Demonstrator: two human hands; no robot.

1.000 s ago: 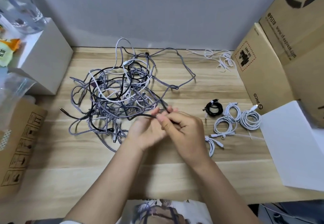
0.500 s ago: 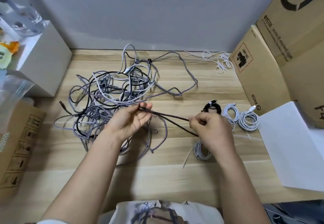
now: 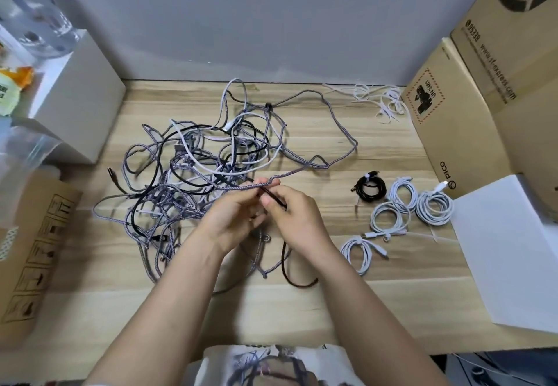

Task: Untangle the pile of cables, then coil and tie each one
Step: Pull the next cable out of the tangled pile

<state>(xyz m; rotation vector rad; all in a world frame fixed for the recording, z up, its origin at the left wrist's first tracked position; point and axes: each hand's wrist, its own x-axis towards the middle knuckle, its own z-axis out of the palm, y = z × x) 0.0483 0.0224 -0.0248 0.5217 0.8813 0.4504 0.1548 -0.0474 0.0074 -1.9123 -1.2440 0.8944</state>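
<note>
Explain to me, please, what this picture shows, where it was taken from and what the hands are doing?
No machine here: a person works with bare hands, and the one view comes from a camera on their head, looking down at a wooden table. The left hand and right hand meet over it, both pinching a dark cable pulled from the tangled pile. To the right lie finished coils: one black coil and four white coils. Loose white ties lie at the far edge, cardboard boxes at the sides.

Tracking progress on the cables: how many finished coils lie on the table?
5: black coil rightward, three white coils beside it, one more nearer the person. None seems hidden.
</note>
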